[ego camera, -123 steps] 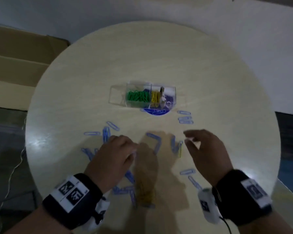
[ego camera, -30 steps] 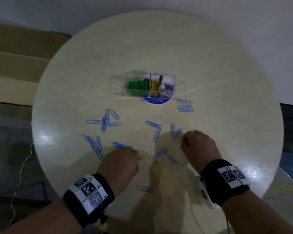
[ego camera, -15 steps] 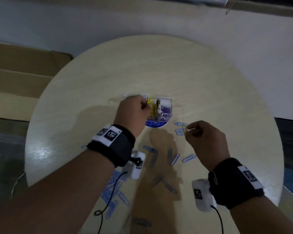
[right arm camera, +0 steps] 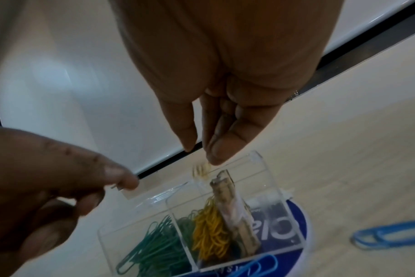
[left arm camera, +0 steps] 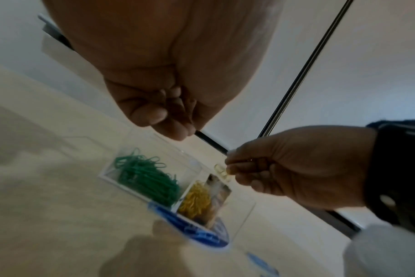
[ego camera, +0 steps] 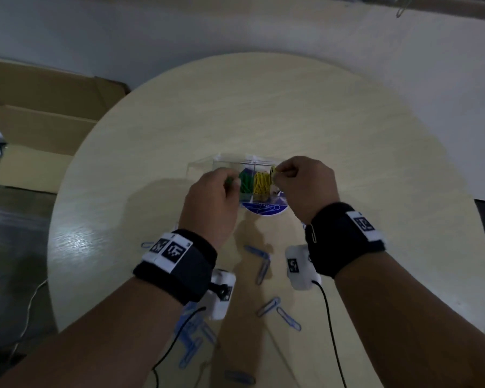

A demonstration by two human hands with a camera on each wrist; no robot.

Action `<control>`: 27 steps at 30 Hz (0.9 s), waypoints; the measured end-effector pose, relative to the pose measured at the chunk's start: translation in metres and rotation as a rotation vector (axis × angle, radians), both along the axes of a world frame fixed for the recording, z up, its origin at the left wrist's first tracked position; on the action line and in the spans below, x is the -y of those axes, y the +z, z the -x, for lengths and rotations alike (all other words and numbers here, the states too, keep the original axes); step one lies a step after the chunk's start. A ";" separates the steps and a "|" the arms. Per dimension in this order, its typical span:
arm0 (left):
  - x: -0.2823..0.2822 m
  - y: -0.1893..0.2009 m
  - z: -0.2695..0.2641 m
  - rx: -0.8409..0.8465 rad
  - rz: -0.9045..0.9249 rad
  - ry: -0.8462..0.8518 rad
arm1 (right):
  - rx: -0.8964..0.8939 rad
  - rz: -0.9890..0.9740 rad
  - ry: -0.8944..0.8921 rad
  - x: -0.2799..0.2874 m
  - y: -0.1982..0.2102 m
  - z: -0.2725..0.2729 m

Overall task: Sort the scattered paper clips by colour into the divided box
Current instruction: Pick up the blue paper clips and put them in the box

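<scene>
A clear divided box (ego camera: 230,163) stands mid-table with green clips (ego camera: 245,182) in one compartment and yellow clips (ego camera: 261,184) in the one beside it. My right hand (ego camera: 276,172) pinches a yellow clip (ego camera: 273,170) between thumb and fingers just above the yellow compartment; the right wrist view shows this yellow clip (right arm camera: 200,171) hanging over the box rim. My left hand (ego camera: 231,182) hovers at the box's left side by the green clips, fingers curled, and the left wrist view shows nothing in it. Several blue clips (ego camera: 263,264) lie scattered on the round table (ego camera: 347,135) nearer to me.
A blue round disc (ego camera: 266,210) lies under the box's near side with blue clips on it. The box's clear lid (ego camera: 200,166) lies open to the left. Cardboard boxes (ego camera: 39,121) sit on the floor at left. A white wall runs behind the table.
My right hand has carried the yellow clip from above the table to over the box. My left hand has pulled back from the yellow compartment to the green side.
</scene>
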State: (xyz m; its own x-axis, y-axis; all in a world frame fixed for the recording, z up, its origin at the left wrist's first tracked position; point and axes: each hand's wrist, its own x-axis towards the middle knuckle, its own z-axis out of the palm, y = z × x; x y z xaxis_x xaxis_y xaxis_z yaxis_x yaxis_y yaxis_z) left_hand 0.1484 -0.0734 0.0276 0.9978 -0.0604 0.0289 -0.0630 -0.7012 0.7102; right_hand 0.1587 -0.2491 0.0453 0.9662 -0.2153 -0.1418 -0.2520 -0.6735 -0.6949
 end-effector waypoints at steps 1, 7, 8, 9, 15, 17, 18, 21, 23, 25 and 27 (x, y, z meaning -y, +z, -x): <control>-0.004 -0.005 0.005 -0.014 -0.025 -0.017 | 0.011 0.010 0.002 -0.001 0.000 0.000; -0.010 -0.031 0.032 0.032 -0.321 -0.398 | 0.046 0.150 0.088 0.012 -0.017 0.045; -0.010 -0.035 0.032 0.029 -0.387 -0.461 | -0.006 0.211 0.196 0.012 -0.025 0.051; -0.010 -0.037 0.032 0.018 -0.450 -0.499 | -0.054 0.296 0.321 0.011 -0.034 0.056; -0.018 -0.045 0.027 -0.010 -0.594 -0.473 | -0.057 0.646 0.568 0.013 -0.054 0.069; -0.024 -0.049 0.027 0.020 -0.614 -0.468 | -0.017 0.675 0.552 0.020 -0.057 0.077; -0.026 -0.051 0.028 0.036 -0.620 -0.459 | -0.017 0.642 0.535 0.023 -0.057 0.080; -0.031 -0.050 0.031 0.035 -0.649 -0.426 | -0.035 0.594 0.515 0.030 -0.058 0.085; -0.031 -0.047 0.032 0.005 -0.635 -0.403 | -0.089 0.551 0.494 0.032 -0.060 0.085; -0.030 -0.045 0.035 -0.030 -0.586 -0.400 | -0.130 0.503 0.505 0.031 -0.062 0.086; -0.031 -0.039 0.042 -0.046 -0.511 -0.397 | -0.204 0.423 0.518 0.027 -0.058 0.087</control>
State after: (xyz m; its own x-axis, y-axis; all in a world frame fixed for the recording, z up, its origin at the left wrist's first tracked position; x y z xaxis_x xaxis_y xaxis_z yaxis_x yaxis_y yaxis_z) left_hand 0.1068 -0.0420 -0.0111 0.8964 -0.4195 -0.1433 -0.3642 -0.8812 0.3013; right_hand 0.0718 -0.2764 -0.0131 0.9224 0.1894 -0.3366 0.0771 -0.9443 -0.3198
